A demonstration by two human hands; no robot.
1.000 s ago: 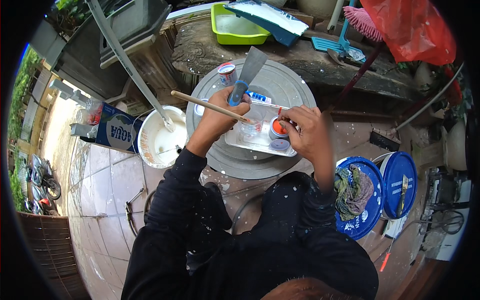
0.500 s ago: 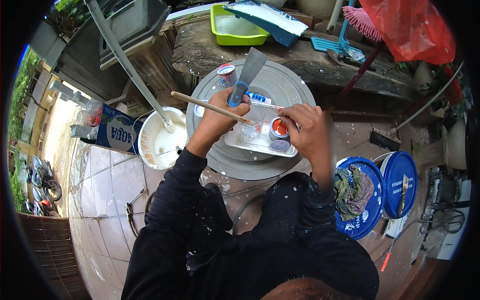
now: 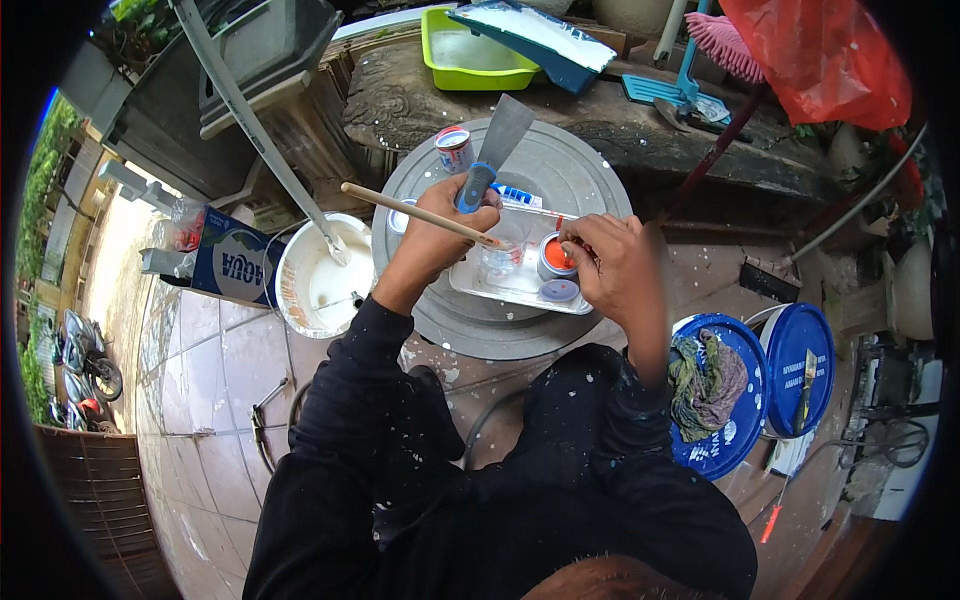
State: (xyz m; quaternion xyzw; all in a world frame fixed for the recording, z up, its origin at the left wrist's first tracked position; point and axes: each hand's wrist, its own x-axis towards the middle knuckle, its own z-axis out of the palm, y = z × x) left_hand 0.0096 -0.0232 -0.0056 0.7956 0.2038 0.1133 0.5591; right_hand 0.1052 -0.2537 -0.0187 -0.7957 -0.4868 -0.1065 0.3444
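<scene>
Clamped a putty knife [image 3: 485, 172] and a wooden stick [image 3: 420, 214] together in the left hand [image 3: 437, 235], with the blade pointing away from the body and the stick slanting across the fist, its tip over or at a clear plastic cup [image 3: 508, 257]. Bunched the right hand [image 3: 605, 258], fingertips close together, at the right edge of a small tin of orange-red paint [image 3: 558, 255]; could not tell whether closed on a thin stirrer or only on the rim, despite a short red piece [image 3: 560, 221] showing just beyond. Found that tin uncovered in the right part of a shallow silvery tray [image 3: 520, 295], just beside a round greyish lid [image 3: 559, 291], all upon a round grey desk [image 3: 450, 328]. Judged as work at the paint itself, called for slow, small turns from the fingers, well inside the rim, to avoid slopping over the wall. Saw no second hand bracing the tin, so needed light pressure, or a steadying finger low on the side, against tipping or skidding. Required care with the left hand too: best held level and quiet, to stop the stick from knocking the light cup or the blade from swinging toward the second small tin [image 3: 454, 150]. Favoured letting drips fall back into the paint before any lift.
</scene>
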